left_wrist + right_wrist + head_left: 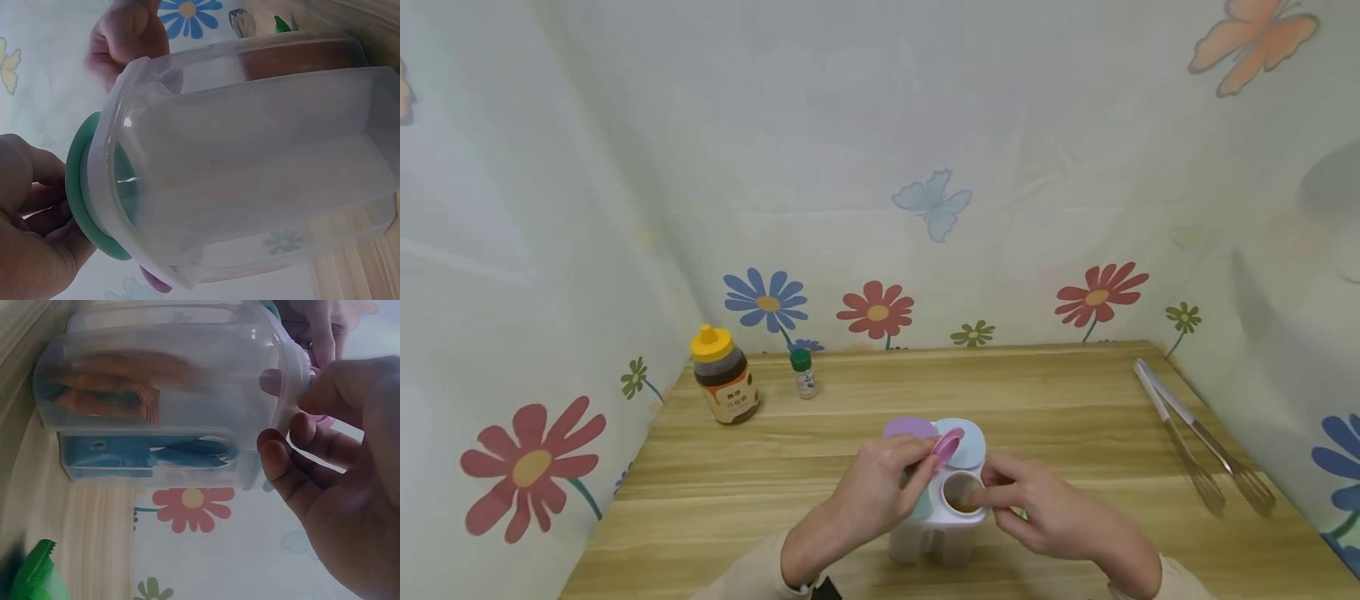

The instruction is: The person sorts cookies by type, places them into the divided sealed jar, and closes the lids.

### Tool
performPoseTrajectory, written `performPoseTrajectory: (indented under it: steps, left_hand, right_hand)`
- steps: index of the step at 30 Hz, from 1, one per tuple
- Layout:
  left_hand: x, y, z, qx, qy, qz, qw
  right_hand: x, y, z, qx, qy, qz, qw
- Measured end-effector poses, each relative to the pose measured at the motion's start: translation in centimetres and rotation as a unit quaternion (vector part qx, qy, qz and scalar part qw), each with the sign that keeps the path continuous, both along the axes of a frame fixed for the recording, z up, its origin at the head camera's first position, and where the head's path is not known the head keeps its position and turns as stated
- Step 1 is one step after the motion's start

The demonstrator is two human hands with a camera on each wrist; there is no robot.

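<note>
A translucent multi-compartment container (262,137) stands on the table, topped with purple (912,427), light blue (968,443) and green (78,181) lids, plus one uncovered round opening (962,493). My left hand (880,479) pinches a small pink lid (948,447) above the container, over the green lid's side. At the uncovered opening is my right hand (1037,504), its fingers loosely bent about the rim and one fingertip reaching over the hole. Through the wall, a brown packet (119,387) shows inside that compartment, partly blurred. A blue packet (112,450) lies in the neighbouring compartment.
A yellow-capped syrup bottle (726,379) and a small green-capped jar (803,375) stand at the back left. Metal tongs (1195,442) lie along the right side. A green packet (40,575) rests on the table (700,508) by the container. Printed curtains surround the table.
</note>
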State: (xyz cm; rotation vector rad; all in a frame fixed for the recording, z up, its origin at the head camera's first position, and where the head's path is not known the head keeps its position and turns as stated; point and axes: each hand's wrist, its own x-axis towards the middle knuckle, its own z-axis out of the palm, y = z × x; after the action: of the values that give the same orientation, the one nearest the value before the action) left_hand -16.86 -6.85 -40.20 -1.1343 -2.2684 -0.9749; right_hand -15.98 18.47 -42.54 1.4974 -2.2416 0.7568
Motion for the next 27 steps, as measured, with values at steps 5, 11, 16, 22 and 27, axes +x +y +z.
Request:
performPoseTrajectory:
  steps: [5,11,16,22,27]
  left_hand:
    - [0.0,-0.1,0.0,-0.002,0.002,-0.004,1.0]
    - [-0.1,-0.1,-0.2,-0.007,0.015,-0.008,0.9998]
    - [-0.1,0.0,-0.2,-0.011,0.028,-0.02,0.9993]
    - [-0.1,-0.2,-0.1,-0.019,0.016,-0.023,0.9994]
    - [-0.1,-0.2,-0.2,-0.023,0.014,-0.023,0.9994]
  right_hand:
    - [0.1,-0.1,-0.4,0.009,-0.019,-0.01,0.9997]
    - [0.0,0.0,-1.3,-0.022,-0.036,-0.026,0.9988]
    - [-0.2,-0.2,-2.2,-0.058,-0.032,-0.053,0.9964]
    - [-0.5,-0.6,-2.8,-0.095,-0.03,-0.077,0.992]
    - [-0.7,-0.8,-2.9,-0.11,-0.024,-0.091,0.9895]
